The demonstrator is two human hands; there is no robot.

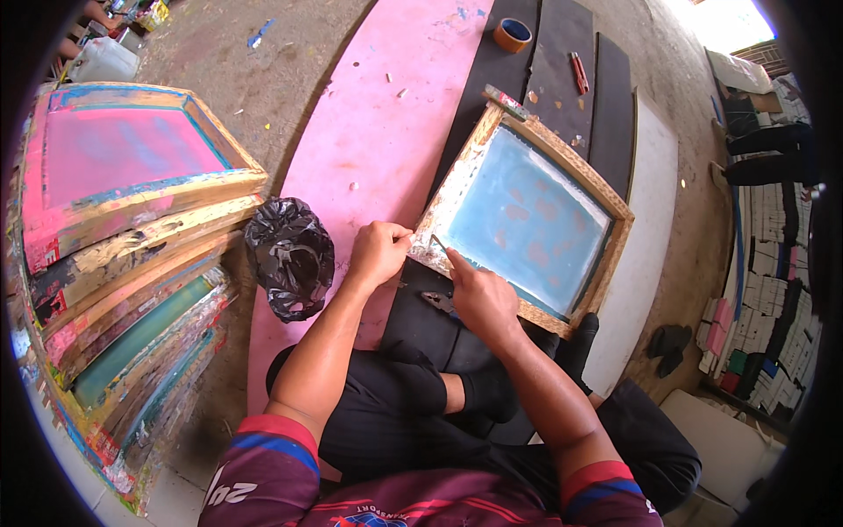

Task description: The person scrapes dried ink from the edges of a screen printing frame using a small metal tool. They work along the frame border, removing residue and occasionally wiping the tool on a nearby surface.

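A wooden screen-printing frame [625, 213] with blue mesh [527, 220] lies tilted before me, its near left corner patched with whitish, flaking residue. At that corner my left hand [378, 255] is closed in a pinch; whatever lies between its fingertips is too small to make out. My right hand [485, 299] grips a thin dark tool [438, 241], whose tip touches or hovers just over the frame's near left edge; its exact kind is unclear. Pliers [437, 301] rest on the dark board between my wrists, beside the frame.
A crumpled black plastic bag [290, 259] sits left on the pink board [386, 97]. Stacked printing screens [132, 228] rise at far left. Beyond the frame lie an orange tape roll [512, 35] and a red cutter [580, 73]. Another person's legs [768, 154] show at right.
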